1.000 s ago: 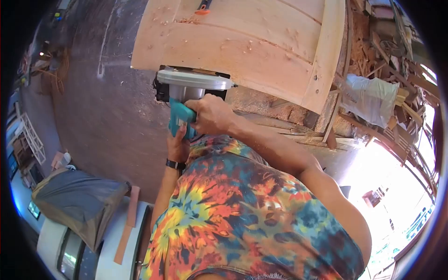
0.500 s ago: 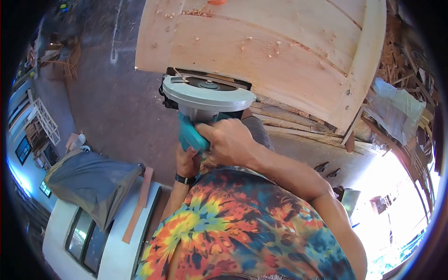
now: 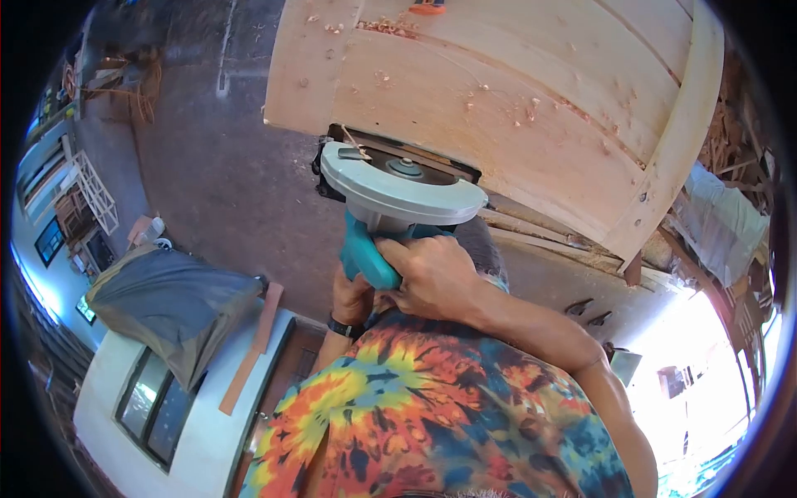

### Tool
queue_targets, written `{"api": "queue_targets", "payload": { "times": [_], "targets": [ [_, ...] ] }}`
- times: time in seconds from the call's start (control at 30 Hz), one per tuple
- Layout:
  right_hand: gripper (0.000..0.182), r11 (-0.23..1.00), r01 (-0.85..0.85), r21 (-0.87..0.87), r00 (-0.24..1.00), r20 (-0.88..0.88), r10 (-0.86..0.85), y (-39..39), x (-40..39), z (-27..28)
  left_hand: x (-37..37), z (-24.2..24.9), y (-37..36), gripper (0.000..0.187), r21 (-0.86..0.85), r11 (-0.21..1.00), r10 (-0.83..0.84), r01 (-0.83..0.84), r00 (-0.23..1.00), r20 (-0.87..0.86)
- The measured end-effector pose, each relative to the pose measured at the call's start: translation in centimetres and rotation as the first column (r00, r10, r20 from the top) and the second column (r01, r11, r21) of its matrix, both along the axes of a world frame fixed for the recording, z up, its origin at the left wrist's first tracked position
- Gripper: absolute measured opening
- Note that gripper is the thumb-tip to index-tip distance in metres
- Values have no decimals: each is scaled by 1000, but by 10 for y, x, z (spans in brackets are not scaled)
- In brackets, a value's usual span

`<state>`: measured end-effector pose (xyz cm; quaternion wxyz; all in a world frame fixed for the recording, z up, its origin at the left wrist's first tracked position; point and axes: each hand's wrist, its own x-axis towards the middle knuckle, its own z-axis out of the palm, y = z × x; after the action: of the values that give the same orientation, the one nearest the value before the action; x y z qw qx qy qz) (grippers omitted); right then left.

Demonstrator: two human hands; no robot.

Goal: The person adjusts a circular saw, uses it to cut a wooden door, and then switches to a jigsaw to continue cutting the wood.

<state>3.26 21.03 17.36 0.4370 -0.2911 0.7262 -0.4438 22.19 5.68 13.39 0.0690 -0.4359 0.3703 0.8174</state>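
Observation:
A circular saw (image 3: 398,187) with a grey blade guard and teal handle sits against the near edge of a big pale wooden panel (image 3: 515,108). My right hand (image 3: 432,278) is wrapped round the teal handle from the right. My left hand (image 3: 353,299), with a dark watch on its wrist, grips the same handle from below, partly hidden behind the right hand. Wood chips lie scattered on the panel. My tie-dye shirt fills the bottom of the view.
Left of me a dark tarp (image 3: 170,307) covers a bulky object beside a white window frame (image 3: 141,415) and a thin wooden strip (image 3: 249,349). Grey concrete floor (image 3: 224,191) lies under the panel's left end. White sheeting (image 3: 722,220) and scrap wood crowd the right.
The saw and both hands have shifted right and lower in the view, and the flat face of the blade guard shows more. Both hands keep their grip.

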Motion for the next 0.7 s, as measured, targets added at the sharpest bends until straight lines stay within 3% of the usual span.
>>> {"api": "queue_targets", "payload": {
  "times": [0.03, 0.1, 0.13, 0.23, 0.3, 0.33, 0.4, 0.6, 0.7],
  "targets": [
    [31, 1000, -19, 3, 1000, -5, 19, 0, -2, 1, -2, 1, 0, 59, 3, 1000, 19, -19, 1000, -5],
    [34, 999, 20, -43, 999, -44, -22, -1, -3, 2, -9, 4, -4, 54, -117, 988, -105, 101, 994, -27],
    [34, 999, -21, -35, 998, -54, 19, -2, -3, 4, -11, 5, -3, 54, -110, 992, -64, 59, 997, -38],
    [42, 983, 91, -158, 982, -150, -115, -6, -2, 4, -20, 8, -1, 50, -192, 981, -44, 36, 998, -38],
    [42, 986, 40, -164, 982, -175, -69, -10, -7, 10, -22, 11, 2, 55, -337, 939, -68, 66, 998, 6],
    [42, 983, 44, -180, 979, -186, -78, -12, -9, 13, -20, 8, 6, 55, -322, 947, 5, -6, 1000, -4],
    [38, 991, -13, -134, 988, -156, -8, -15, -10, 15, -16, -3, 10, 61, -350, 937, 13, -3, 1000, 26],
    [29, 995, 83, 53, 967, -246, -67, -18, 1, 15, -12, -15, 20, 67, -317, 935, 137, -157, 987, -85],
    [25, 998, 52, 26, 947, -317, -41, -17, 8, 8, -7, -22, 21, 72, -360, 909, 173, -210, 976, -132]
  ]
}}
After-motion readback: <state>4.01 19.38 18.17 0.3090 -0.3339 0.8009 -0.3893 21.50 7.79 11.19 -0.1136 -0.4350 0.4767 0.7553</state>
